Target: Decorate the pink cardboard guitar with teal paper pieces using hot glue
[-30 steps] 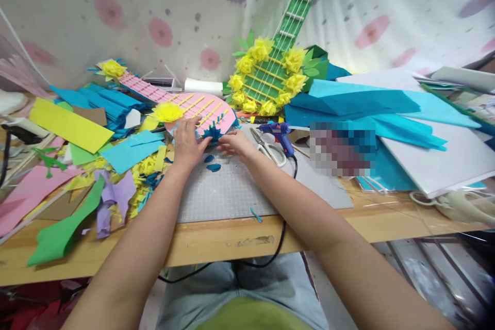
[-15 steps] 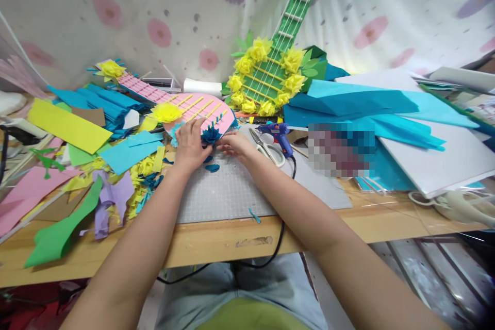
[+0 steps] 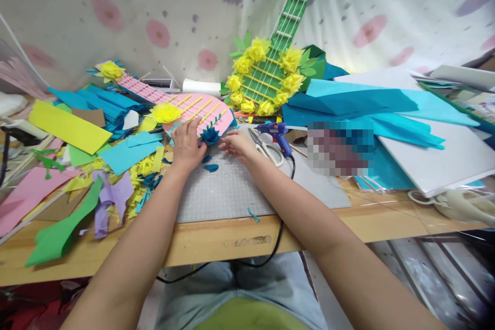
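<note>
A pink paper lute [image 3: 209, 111] with yellow bars and blue pegs lies slanting across the back of the table. At its near edge sits a dark blue paper flower [image 3: 210, 135]. My left hand [image 3: 188, 143] rests on the lute's near edge, fingers spread over it and thumb close to the flower's left side. To the right of the flower is my right hand [image 3: 237, 145], its fingers loosely bent and apart, with nothing visible in them. A yellow paper flower [image 3: 165, 113] sits on the lute beyond my left hand. Loose blue petals [image 3: 211, 167] lie between my hands.
A grey cutting mat [image 3: 224, 196] lies under my hands. White scissors [image 3: 266, 149] and a blue glue gun [image 3: 278, 136] with a black cord are to the right. A green paper instrument [image 3: 266, 77] stands behind. Paper scraps [image 3: 116, 152] cover the left; blue sheets [image 3: 356, 105] the right.
My right hand has drawn slightly right, away from the blue flower, and its fingers have parted. The left hand stays on the lute, and more of the flower shows.
</note>
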{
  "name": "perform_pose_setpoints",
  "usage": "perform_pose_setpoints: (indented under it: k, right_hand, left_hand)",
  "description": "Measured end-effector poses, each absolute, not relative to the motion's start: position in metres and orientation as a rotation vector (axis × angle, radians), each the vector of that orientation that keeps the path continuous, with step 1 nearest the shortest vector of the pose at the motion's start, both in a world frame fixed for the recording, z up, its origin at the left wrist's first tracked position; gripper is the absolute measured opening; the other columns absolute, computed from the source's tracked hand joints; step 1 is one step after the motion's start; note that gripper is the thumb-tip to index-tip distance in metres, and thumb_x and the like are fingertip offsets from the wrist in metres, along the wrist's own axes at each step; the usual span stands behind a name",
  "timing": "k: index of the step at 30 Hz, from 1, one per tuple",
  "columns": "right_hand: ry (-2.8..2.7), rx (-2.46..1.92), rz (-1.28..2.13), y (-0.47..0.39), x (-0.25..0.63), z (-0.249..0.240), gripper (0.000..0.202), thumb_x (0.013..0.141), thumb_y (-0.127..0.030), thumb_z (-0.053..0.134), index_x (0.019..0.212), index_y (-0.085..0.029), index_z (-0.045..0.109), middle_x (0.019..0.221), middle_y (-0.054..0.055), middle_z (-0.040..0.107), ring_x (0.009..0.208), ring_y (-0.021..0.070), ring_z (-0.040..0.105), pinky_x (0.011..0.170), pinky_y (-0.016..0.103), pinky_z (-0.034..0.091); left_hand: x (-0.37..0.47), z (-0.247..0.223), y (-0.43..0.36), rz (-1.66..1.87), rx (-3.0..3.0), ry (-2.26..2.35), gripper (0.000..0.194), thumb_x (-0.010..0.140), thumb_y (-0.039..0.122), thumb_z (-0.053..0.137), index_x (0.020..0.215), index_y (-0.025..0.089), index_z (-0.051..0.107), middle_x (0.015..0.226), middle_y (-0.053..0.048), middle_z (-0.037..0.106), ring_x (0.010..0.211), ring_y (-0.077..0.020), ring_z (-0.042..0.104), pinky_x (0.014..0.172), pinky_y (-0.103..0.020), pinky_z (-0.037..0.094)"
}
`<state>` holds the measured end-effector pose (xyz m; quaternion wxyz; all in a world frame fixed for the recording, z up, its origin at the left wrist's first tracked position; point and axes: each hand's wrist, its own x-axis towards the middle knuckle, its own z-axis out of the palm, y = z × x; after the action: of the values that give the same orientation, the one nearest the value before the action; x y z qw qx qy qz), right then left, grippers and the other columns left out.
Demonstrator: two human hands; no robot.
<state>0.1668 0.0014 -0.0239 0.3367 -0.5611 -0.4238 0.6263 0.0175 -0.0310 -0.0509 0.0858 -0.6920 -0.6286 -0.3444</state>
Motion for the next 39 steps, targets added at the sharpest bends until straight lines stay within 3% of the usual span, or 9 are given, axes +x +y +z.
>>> perform_pose_setpoints:
  k: [5,10,14,17,20,23,25,29,39]
  right_hand:
    - [-1.138,-1.457,1.589,-0.003,0.176,-0.029,0.027,0.073,-0.009,0.061,0.09,-0.019,0.043,0.059,-0.006,0.054,0.054,0.0091,0.058,0.043,0.017,0.039]
    - [-1.488,-1.382,1.506,-0.015,0.188,-0.048,0.015,0.073,-0.009,0.061,0.076,-0.018,0.05,0.059,-0.006,0.052,0.047,0.0065,0.05,0.042,0.018,0.04]
    - [-1.658,-1.251,1.476,-0.022,0.199,-0.058,0.011,0.074,-0.013,0.063,0.067,-0.017,0.055,0.055,-0.006,0.053,0.043,0.0053,0.047,0.044,0.018,0.042]
    - [-1.722,-1.264,1.409,-0.023,0.206,-0.055,0.01,0.074,-0.014,0.064,0.067,-0.017,0.058,0.052,-0.006,0.054,0.044,0.0062,0.05,0.047,0.018,0.043]
    - [-1.765,-1.283,1.348,-0.021,0.216,-0.048,0.009,0.074,-0.014,0.064,0.067,-0.017,0.061,0.05,-0.004,0.057,0.045,0.0082,0.055,0.05,0.02,0.045]
    - [-1.762,-1.32,1.328,-0.018,0.229,-0.045,0.008,0.074,-0.013,0.065,0.066,-0.017,0.063,0.052,-0.002,0.06,0.047,0.0099,0.058,0.051,0.021,0.048]
    - [-1.769,-1.367,1.327,-0.017,0.238,-0.046,0.007,0.073,-0.013,0.066,0.067,-0.016,0.064,0.051,-0.001,0.06,0.047,0.0102,0.058,0.05,0.021,0.048]
    - [-1.689,-1.403,1.433,-0.016,0.255,-0.047,0.012,0.074,-0.019,0.068,0.064,-0.015,0.061,0.05,-0.002,0.059,0.043,0.0087,0.056,0.043,0.019,0.047]
    - [-1.656,-1.319,1.41,-0.01,0.26,-0.054,0.019,0.071,-0.028,0.071,0.066,-0.015,0.058,0.048,-0.005,0.054,0.039,0.0047,0.049,0.04,0.015,0.043]
  left_hand:
    - [0.011,-0.048,-0.039,-1.125,-1.928,-1.852,0.055,0.071,0.014,0.05,0.126,0.02,0.045,0.122,-0.012,0.054,0.121,-0.0283,0.045,0.104,-0.047,0.029]
    - [0.007,-0.036,-0.053,-1.211,-1.67,-1.803,0.044,0.071,0.01,0.047,0.114,0.022,0.05,0.111,-0.01,0.057,0.113,-0.0258,0.051,0.1,-0.045,0.035]
    - [0.008,-0.026,-0.067,-1.281,-1.566,-1.768,0.03,0.078,0.017,0.047,0.108,0.02,0.052,0.104,-0.01,0.06,0.108,-0.0248,0.054,0.096,-0.044,0.037]
    - [0.01,-0.029,-0.076,-1.284,-1.747,-1.826,0.026,0.084,0.028,0.046,0.108,0.02,0.054,0.095,-0.007,0.063,0.087,-0.0197,0.06,0.084,-0.036,0.043]
    - [0.012,-0.039,-0.081,-1.018,-2.068,-2.064,0.022,0.084,0.033,0.048,0.098,0.023,0.061,0.079,-0.002,0.066,0.07,-0.0166,0.06,0.066,-0.028,0.043]
    - [0.016,-0.048,-0.082,-0.687,-2.154,-2.275,0.018,0.082,0.035,0.051,0.086,0.025,0.066,0.074,-0.002,0.068,0.071,-0.0198,0.062,0.059,-0.028,0.039]
    - [0.02,-0.051,-0.081,-0.625,-2.118,-2.358,0.022,0.081,0.039,0.052,0.091,0.026,0.066,0.076,-0.003,0.068,0.073,-0.0211,0.062,0.057,-0.029,0.037]
    - [0.028,-0.05,-0.08,-0.582,-2.098,-2.506,0.031,0.08,0.043,0.055,0.104,0.025,0.063,0.082,-0.002,0.068,0.078,-0.0194,0.062,0.057,-0.027,0.034]
    - [0.027,-0.048,-0.075,-0.768,-1.996,-2.752,0.019,0.073,0.036,0.066,0.087,0.022,0.064,0.083,0.001,0.065,0.077,-0.0152,0.059,0.056,-0.025,0.032]
